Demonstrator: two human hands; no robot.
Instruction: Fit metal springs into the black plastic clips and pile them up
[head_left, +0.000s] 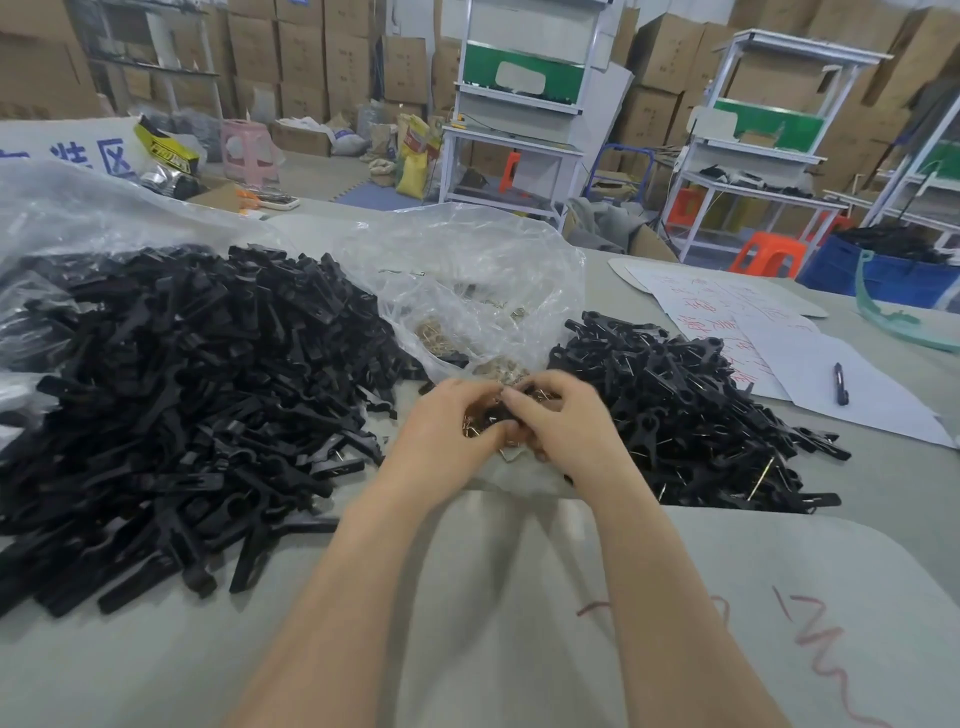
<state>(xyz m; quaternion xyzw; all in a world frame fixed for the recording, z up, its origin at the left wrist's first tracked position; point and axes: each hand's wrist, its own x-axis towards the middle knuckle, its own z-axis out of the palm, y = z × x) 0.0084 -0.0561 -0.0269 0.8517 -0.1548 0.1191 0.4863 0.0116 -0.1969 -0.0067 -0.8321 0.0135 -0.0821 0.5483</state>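
Black clip (494, 414) pinched between left grip (441, 427) and right grip (563, 422). Loose clips (182, 389) heaped left of both, sprung pile (685, 410) right.

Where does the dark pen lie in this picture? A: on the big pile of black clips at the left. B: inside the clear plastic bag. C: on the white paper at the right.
C: the pen lies on the white paper, right of the smaller clip pile.
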